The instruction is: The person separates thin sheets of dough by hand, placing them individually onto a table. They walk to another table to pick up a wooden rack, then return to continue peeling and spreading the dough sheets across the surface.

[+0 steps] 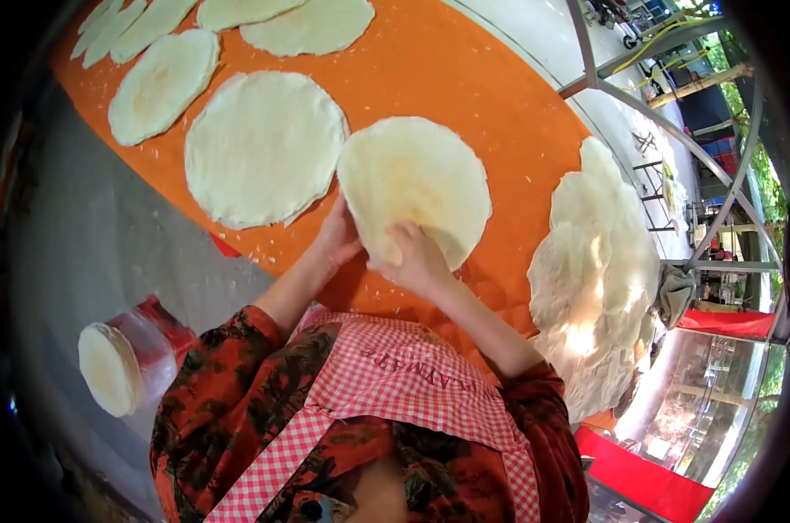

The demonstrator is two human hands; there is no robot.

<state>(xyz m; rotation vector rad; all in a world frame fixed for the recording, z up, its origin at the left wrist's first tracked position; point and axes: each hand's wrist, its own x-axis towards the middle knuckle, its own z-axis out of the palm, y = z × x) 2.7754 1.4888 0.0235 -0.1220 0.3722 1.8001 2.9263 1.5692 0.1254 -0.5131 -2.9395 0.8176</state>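
Note:
A round, pale flatbread (pixel 425 174) with a faintly browned middle is tilted up at the near edge of an orange-covered table. My left hand (pixel 338 234) grips its left edge, with some fingers hidden behind it. Across its lower face lies my right hand (pixel 415 261), fingers bent and closed at the near rim. Right beside it on the left rests a larger round of flatbread (pixel 266 148), its ragged edge suggesting a stack. Another oval-looking flatbread (pixel 164 87) lies farther left.
More flatbreads (pixel 312 26) line the far left of the orange table (pixel 491 78). A large uneven heap of thin sheets (pixel 586 288) covers its right end. Down on the left, a round flatbread stack (pixel 109 370) sits in clear plastic. Metal frame bars (pixel 665 122) stand at right.

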